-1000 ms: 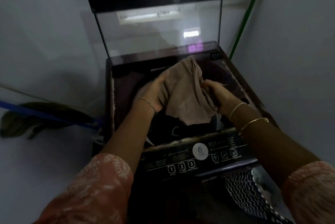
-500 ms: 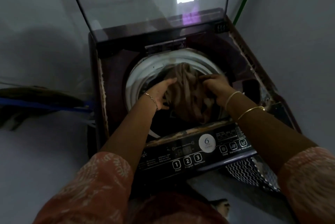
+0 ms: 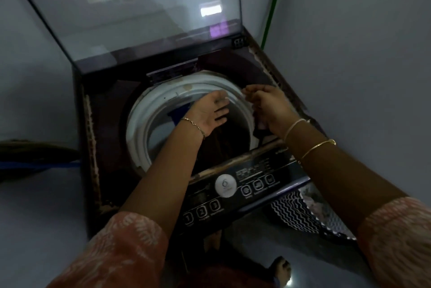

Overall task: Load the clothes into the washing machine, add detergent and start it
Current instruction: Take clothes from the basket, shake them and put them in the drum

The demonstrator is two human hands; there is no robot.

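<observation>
Head view: left hand (image 3: 210, 113) spread flat over brown clothes (image 3: 224, 145) inside the drum (image 3: 140, 129); right hand (image 3: 271, 108) pinches a dark cloth (image 3: 259, 129) at the drum's rim, best dropped fully inside

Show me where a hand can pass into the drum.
Free: the left part of the drum, between the white rim and the left forearm. Crowded: mid-opening under the open left hand, and the right side, where the right hand pinches dark cloth at the rim, above brown cloth.
</observation>
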